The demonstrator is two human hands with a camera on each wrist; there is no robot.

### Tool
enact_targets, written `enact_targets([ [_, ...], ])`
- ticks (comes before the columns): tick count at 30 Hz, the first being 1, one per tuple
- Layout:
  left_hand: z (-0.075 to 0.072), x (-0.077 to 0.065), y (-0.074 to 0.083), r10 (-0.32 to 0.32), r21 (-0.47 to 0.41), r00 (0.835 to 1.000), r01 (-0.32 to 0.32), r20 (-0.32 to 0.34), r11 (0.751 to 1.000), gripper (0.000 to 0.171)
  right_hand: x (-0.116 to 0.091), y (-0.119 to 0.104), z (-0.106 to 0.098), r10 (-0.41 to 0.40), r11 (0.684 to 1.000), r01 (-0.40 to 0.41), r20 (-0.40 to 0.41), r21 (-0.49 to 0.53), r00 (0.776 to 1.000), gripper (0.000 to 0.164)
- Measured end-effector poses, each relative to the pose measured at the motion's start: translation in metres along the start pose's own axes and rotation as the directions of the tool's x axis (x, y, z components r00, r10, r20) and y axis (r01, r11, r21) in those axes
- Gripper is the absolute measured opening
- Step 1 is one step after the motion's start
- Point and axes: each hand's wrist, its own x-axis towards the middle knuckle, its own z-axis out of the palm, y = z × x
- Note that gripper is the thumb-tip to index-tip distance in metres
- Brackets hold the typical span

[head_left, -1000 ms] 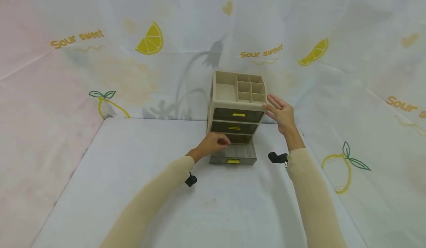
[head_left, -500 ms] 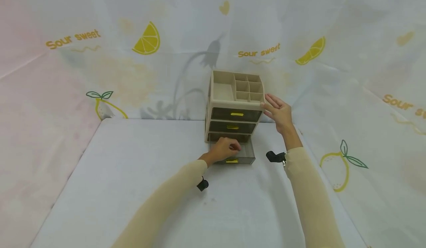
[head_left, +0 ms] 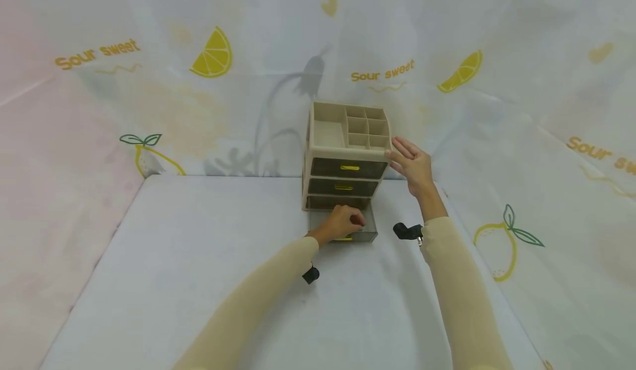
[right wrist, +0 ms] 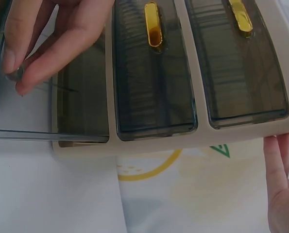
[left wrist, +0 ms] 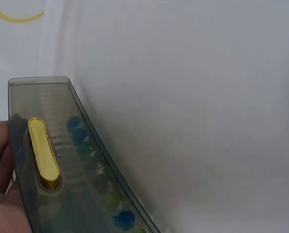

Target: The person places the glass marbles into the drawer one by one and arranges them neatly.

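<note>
A beige desktop organizer (head_left: 348,153) stands at the back of the table, its bottom drawer (head_left: 368,236) pulled out. Over this smoky see-through drawer is my left hand (head_left: 340,222), thumb and forefinger pinching a small clear round bead or marble (right wrist: 15,74), partly covered by the fingertips. Through the drawer front, the left wrist view shows several blue and green round beads (left wrist: 123,220) in a row, beside a gold handle (left wrist: 43,150). My right hand (head_left: 416,168) rests its fairly straight fingers against the organizer's upper right side.
Two dark drawers with gold handles, the top drawer (head_left: 365,169) and the middle drawer (head_left: 362,188), are pushed in. Divided compartments (head_left: 367,111) form the organizer's top. A lemon-print cloth (head_left: 258,38) hangs behind the white table (head_left: 199,237).
My left hand has moved right, from the drawer's left side to over its middle. My right hand stays against the organizer. The head view has shifted slightly.
</note>
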Motion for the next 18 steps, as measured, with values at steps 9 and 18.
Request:
enact_targets([
  [9, 0.005, 0.010, -0.006, -0.002, -0.013, 0.999, 0.003, 0.049, 1.000, 0.005, 0.000, 0.000, 0.000, -0.002, 1.000, 0.002, -0.004, 0.016, 1.000, 0.065],
  [18, 0.003, 0.008, -0.010, -0.048, 0.005, 0.994, 0.047, 0.102, 0.999, 0.007, 0.000, 0.001, -0.002, -0.013, 1.000, 0.013, 0.000, 0.007, 1.000, 0.065],
])
